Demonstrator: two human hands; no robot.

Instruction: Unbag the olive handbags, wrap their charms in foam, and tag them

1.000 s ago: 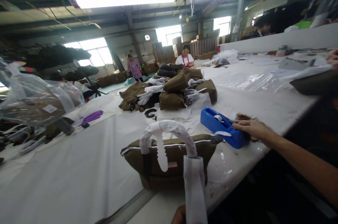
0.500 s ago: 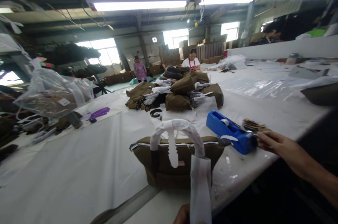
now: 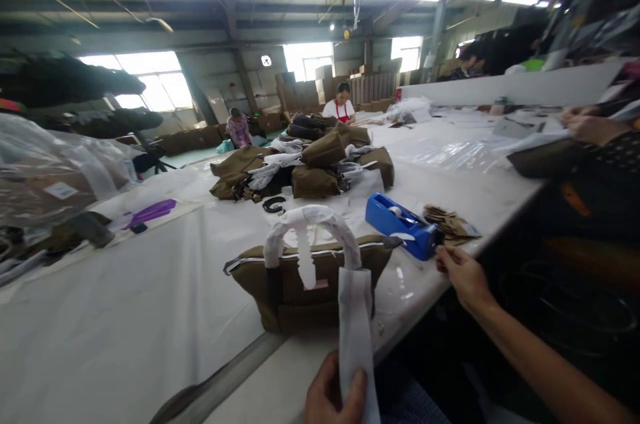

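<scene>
An olive handbag (image 3: pixel 315 301) stands upright on the white table, its arched handle (image 3: pixel 325 214) wrapped in white material. At the bottom, my left hand (image 3: pixel 333 391) pinches the lower end of a white wrapped strip (image 3: pixel 356 331) that hangs from the handle's right side. My right hand (image 3: pixel 463 271) has its fingertips pressed together at the cutting end of a blue tape dispenser (image 3: pixel 400 224); whatever they pinch is too small to make out. Brown paper tags (image 3: pixel 450 223) lie just behind that hand.
Behind the handbag is a pile of olive bags (image 3: pixel 320 157) with white wrappings. Plastic-covered goods (image 3: pixel 60 171) stand at the left, near purple pieces (image 3: pixel 153 212). At the right, another person's hands (image 3: pixel 593 125) are over a dark olive item (image 3: pixel 537 157). Two people are in the background.
The view has shifted right. My left hand now shows more fully on the strip. My right hand remains by the dispenser. Another person's hands have come into view at the right.
</scene>
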